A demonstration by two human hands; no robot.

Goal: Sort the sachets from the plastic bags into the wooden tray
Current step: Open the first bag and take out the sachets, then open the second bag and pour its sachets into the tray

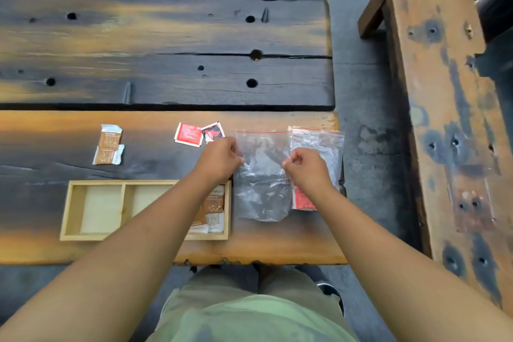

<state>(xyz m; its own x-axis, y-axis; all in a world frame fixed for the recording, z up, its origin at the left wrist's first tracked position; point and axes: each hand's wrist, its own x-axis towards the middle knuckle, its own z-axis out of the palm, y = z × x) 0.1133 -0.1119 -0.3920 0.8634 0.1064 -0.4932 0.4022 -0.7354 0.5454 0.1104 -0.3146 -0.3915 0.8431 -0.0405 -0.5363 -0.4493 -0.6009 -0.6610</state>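
Now held: bag (262,175), film pinched by left grip (219,159) and right grip (305,169), just right of tray (65,211).
Sachets: brown sachets (212,208) in tray's right cell; loose sachets (188,134) on desk (41,164).
Advice: pull sides apart evenly, keep bag low, avoid tearing film.

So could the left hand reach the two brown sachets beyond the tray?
Probably yes: only bare table lies between the left hand and brown sachets, but it is pinching the plastic bag.
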